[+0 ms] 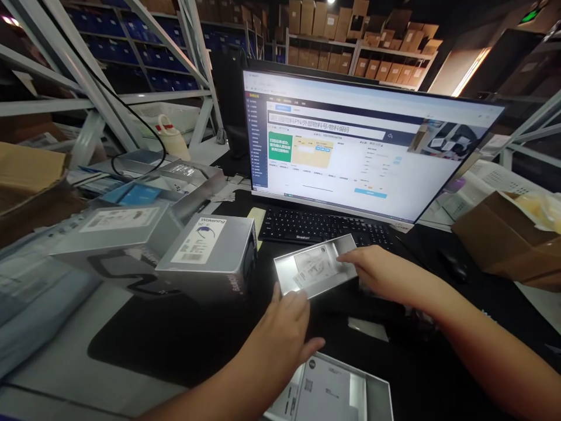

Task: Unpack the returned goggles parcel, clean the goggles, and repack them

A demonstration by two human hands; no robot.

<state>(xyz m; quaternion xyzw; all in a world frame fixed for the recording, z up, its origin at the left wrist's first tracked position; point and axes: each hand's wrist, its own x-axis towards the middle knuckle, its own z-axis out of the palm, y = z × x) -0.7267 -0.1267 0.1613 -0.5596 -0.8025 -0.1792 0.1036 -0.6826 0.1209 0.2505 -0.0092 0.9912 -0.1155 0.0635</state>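
Open box [287, 273] could tip if my left fingers [289, 299], thumb wide, overpress its edge; whether my right fingers [349, 255] pinch, I cannot tell.

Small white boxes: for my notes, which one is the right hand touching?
The small white box beside the keyboard: the right hand touches its right end. The other small white box lies lower, cut off at the picture's bottom.

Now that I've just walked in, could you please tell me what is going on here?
A person has both hands at a shallow open box before the keyboard: the left hand at its near left side, the right hand reaching in over its right end. A second open box lies nearer; a lit monitor stands behind.
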